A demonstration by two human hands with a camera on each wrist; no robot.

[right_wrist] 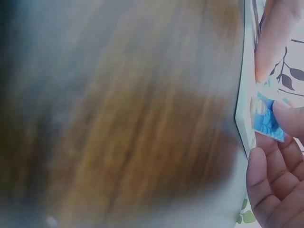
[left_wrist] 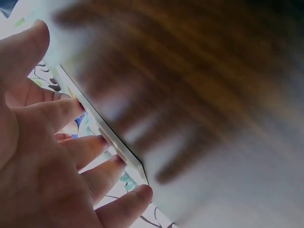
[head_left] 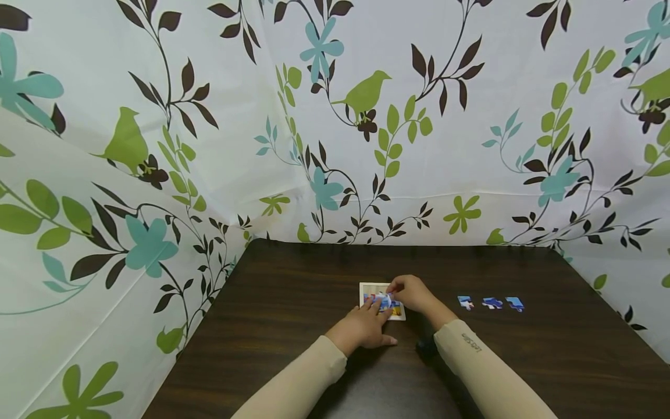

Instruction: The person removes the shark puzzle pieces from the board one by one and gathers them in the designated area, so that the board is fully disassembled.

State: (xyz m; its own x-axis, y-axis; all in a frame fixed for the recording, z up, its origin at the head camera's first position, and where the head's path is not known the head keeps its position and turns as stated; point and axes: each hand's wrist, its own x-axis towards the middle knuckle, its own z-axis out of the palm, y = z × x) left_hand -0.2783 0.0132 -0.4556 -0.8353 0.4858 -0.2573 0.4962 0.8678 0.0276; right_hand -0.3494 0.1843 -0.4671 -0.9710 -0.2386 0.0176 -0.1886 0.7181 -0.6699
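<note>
A small jigsaw puzzle in a pale frame lies on the dark table, its picture partly filled in blue, purple and yellow. My left hand rests over its lower left part, fingers spread and mostly straight, thumb out to the side. In the left wrist view the fingertips lie along the frame's edge. At the frame's upper right, my right hand bends over the picture. Between its thumb and fingers it pinches a blue puzzle piece, held tilted right at the frame's rim in the right wrist view.
To the right of the frame, three loose pieces sit in a row: a blue-and-white one, a dark blue one and another blue one. A patterned cloth with birds and leaves hangs behind the table and along its sides.
</note>
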